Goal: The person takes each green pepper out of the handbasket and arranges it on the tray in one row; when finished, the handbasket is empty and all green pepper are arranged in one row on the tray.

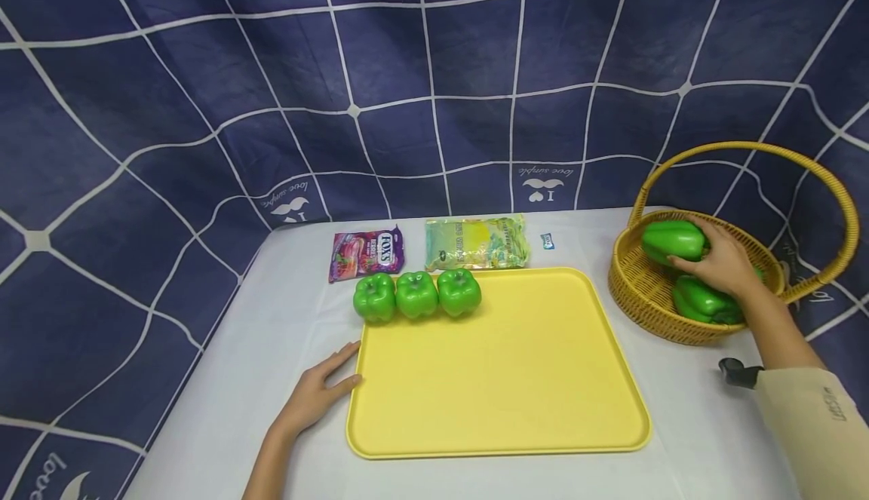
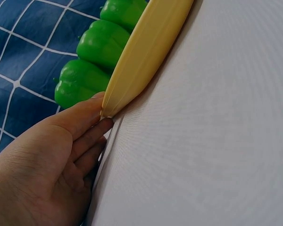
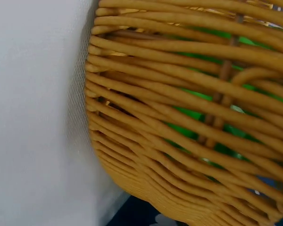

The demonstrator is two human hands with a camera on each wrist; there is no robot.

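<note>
Inside the wicker basket point(image 1: 641, 308) at the right, my right hand point(image 1: 723, 259) grips a green bell pepper point(image 1: 672, 242) with thumb and fingers around its near side. Another green bell pepper point(image 1: 702, 300) lies lower in the basket, partly under the wrist. The right wrist view shows mostly the basket's woven side point(image 3: 179, 99), and the hand is out of sight there. My left hand point(image 1: 315, 394) rests on the table, its extended fingers touching the left rim of the yellow tray point(image 1: 502, 379). Three green bell peppers point(image 1: 417, 294) stand in a row along the tray's far left edge.
Behind the tray lie a purple Fox's candy bag point(image 1: 366, 253), a green-yellow packet point(image 1: 477, 243) and a tiny blue-white wrapper point(image 1: 547, 241). The basket's tall handle point(image 1: 842, 198) arches over its right part. A black object point(image 1: 740, 373) shows beside the right sleeve.
</note>
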